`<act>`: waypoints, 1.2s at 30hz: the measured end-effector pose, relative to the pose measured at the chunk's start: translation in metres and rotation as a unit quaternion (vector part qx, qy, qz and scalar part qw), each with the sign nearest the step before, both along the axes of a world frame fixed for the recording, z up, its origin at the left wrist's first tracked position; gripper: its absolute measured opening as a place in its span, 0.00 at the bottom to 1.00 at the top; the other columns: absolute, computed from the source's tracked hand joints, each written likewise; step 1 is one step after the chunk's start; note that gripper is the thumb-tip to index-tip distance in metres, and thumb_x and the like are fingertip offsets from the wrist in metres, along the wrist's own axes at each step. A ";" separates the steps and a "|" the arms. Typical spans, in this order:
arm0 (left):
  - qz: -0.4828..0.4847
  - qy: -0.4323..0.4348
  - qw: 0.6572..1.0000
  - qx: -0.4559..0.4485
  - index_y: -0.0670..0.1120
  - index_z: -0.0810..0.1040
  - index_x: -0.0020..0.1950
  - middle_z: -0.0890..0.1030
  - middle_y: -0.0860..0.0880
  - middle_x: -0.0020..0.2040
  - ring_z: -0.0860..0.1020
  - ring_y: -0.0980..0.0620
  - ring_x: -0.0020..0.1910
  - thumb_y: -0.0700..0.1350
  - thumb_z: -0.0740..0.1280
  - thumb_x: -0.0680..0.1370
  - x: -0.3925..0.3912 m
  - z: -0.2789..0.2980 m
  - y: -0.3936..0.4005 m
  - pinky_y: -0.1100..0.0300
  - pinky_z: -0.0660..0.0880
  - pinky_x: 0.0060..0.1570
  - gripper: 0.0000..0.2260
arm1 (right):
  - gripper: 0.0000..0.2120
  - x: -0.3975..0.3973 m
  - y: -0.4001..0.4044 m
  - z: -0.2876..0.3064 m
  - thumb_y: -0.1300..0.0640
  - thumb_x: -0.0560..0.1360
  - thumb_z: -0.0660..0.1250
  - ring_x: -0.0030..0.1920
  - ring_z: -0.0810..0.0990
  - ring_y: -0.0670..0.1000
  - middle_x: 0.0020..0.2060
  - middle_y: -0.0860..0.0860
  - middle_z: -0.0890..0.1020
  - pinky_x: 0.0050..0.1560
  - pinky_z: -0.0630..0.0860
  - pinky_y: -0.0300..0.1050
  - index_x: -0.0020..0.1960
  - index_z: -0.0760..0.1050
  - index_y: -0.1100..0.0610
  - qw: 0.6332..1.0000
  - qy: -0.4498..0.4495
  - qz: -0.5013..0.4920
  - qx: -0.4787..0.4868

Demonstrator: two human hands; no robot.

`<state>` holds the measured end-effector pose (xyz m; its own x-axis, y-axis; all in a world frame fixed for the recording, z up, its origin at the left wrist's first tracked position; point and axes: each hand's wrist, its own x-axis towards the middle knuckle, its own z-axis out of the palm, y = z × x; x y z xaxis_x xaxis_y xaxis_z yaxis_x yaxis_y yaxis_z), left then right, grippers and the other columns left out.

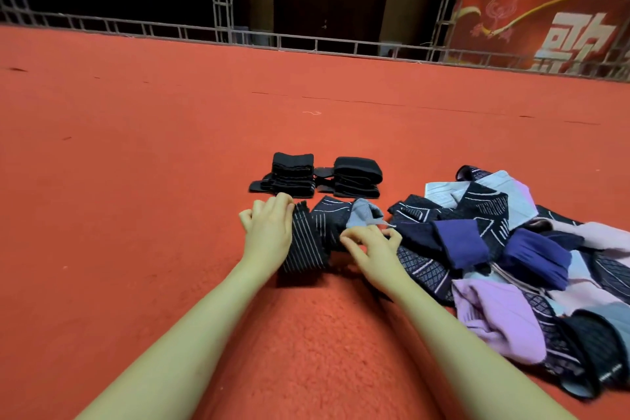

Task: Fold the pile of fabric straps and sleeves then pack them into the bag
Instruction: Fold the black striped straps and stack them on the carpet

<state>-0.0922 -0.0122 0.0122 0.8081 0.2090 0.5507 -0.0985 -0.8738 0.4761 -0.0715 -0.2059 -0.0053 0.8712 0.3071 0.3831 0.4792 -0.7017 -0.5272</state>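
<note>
black striped sleeve (306, 242), crumpled, half-folded

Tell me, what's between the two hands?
In the head view, a dark sleeve with thin pale stripes lies between the left hand and the right hand. Both hands hold it on the red carpet.

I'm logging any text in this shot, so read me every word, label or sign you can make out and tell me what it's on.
Red banner, leaning behind the metal rail: one large white Chinese character, probably "歌", its lower part cut off by the rail.
Dark sleeve in the pile, at the near right edge: a small pale mark, too blurred to read.
Nothing else carries text.
</note>
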 end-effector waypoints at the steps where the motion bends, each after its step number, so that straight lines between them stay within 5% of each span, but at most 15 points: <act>1: 0.003 0.001 1.000 -0.010 0.46 0.72 0.51 0.72 0.52 0.40 0.68 0.47 0.46 0.44 0.53 0.83 -0.002 -0.002 0.002 0.56 0.52 0.43 0.09 | 0.07 -0.002 0.003 0.000 0.54 0.80 0.61 0.47 0.69 0.37 0.37 0.36 0.74 0.57 0.52 0.44 0.46 0.74 0.45 1.000 -0.011 -0.008 0.026; 3: -0.004 0.002 1.000 -0.027 0.46 0.71 0.51 0.72 0.54 0.39 0.67 0.48 0.46 0.43 0.53 0.83 -0.005 -0.003 0.006 0.56 0.51 0.43 0.09 | 0.08 -0.004 0.006 0.001 0.55 0.80 0.61 0.47 0.72 0.42 0.37 0.38 0.75 0.53 0.51 0.41 0.45 0.71 0.44 0.999 -0.023 -0.016 0.042; 6: -0.058 -0.006 0.998 -0.034 0.46 0.71 0.50 0.67 0.57 0.37 0.67 0.49 0.46 0.43 0.53 0.83 -0.010 -0.001 0.009 0.57 0.52 0.44 0.09 | 0.07 -0.009 0.006 0.005 0.54 0.78 0.65 0.51 0.70 0.35 0.43 0.35 0.75 0.52 0.50 0.39 0.49 0.71 0.41 0.999 0.003 0.009 0.045; 10: -0.106 -0.009 0.994 -0.016 0.47 0.72 0.50 0.72 0.56 0.43 0.68 0.50 0.47 0.50 0.49 0.79 -0.018 -0.001 0.015 0.59 0.52 0.47 0.14 | 0.05 -0.015 0.013 -0.001 0.53 0.78 0.65 0.50 0.68 0.38 0.43 0.35 0.75 0.53 0.50 0.43 0.50 0.74 0.42 0.998 0.035 0.041 0.014; 15: -0.121 -0.009 0.993 0.002 0.49 0.74 0.53 0.73 0.58 0.45 0.65 0.52 0.49 0.61 0.45 0.76 -0.023 -0.003 0.023 0.61 0.50 0.48 0.24 | 0.07 -0.018 0.017 0.000 0.55 0.79 0.64 0.50 0.61 0.22 0.42 0.34 0.76 0.53 0.53 0.44 0.51 0.79 0.45 0.992 0.017 0.024 0.119; 18: -0.120 -0.009 0.993 0.014 0.49 0.75 0.51 0.68 0.58 0.40 0.64 0.52 0.50 0.63 0.45 0.74 -0.018 0.001 0.022 0.61 0.50 0.48 0.25 | 0.09 -0.013 0.010 0.008 0.48 0.77 0.60 0.51 0.68 0.28 0.43 0.31 0.77 0.52 0.53 0.43 0.52 0.78 0.39 0.989 -0.108 0.020 0.101; 24: -0.108 -0.049 0.992 0.044 0.47 0.73 0.43 0.68 0.55 0.41 0.63 0.51 0.48 0.66 0.51 0.73 0.003 0.013 0.020 0.60 0.49 0.46 0.24 | 0.14 -0.002 -0.029 0.029 0.52 0.77 0.59 0.53 0.74 0.45 0.52 0.43 0.82 0.49 0.54 0.46 0.55 0.82 0.50 0.940 -0.331 -0.074 -0.016; 30: -0.086 -0.040 0.978 0.188 0.46 0.71 0.41 0.71 0.49 0.41 0.71 0.44 0.47 0.63 0.56 0.73 0.002 -0.013 0.032 0.53 0.57 0.49 0.20 | 0.16 -0.010 -0.043 -0.004 0.44 0.75 0.57 0.55 0.75 0.42 0.51 0.39 0.82 0.51 0.51 0.42 0.51 0.82 0.45 0.975 -0.184 0.050 -0.115; 33: -0.048 0.043 0.961 0.268 0.46 0.74 0.44 0.76 0.45 0.46 0.75 0.40 0.50 0.59 0.58 0.72 -0.008 -0.042 0.047 0.49 0.60 0.50 0.17 | 0.17 -0.017 -0.035 -0.019 0.44 0.76 0.55 0.54 0.72 0.41 0.50 0.39 0.82 0.50 0.51 0.43 0.50 0.82 0.46 0.981 -0.168 -0.005 -0.098; 36: -0.006 0.114 0.943 0.312 0.43 0.80 0.53 0.79 0.40 0.56 0.76 0.36 0.58 0.50 0.73 0.65 -0.018 -0.061 0.058 0.44 0.65 0.57 0.19 | 0.17 -0.018 -0.025 -0.022 0.46 0.75 0.55 0.51 0.77 0.49 0.48 0.41 0.82 0.49 0.54 0.46 0.47 0.82 0.48 0.971 -0.180 -0.096 -0.126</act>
